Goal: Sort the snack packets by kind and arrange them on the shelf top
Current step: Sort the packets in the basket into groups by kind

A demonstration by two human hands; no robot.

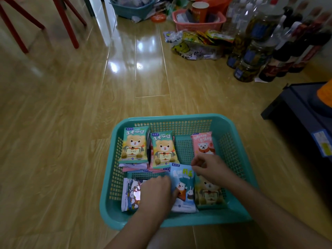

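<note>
Head view, glossy wood floor point(71, 123), teal basket point(179, 220), both hands (left point(154, 193), right point(210, 168)) pinching blue packet point(185, 186).

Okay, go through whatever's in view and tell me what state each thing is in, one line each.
teal basket: on the floor, holding packets
green bear packets: two on top of stacks, face up
pink packet: face up, lower end under right hand
light blue packet: both hands on it
left hand: fingers on its left edge
right hand: fingers pinching its top corner
pink basket: full, paper cup upright inside
</note>
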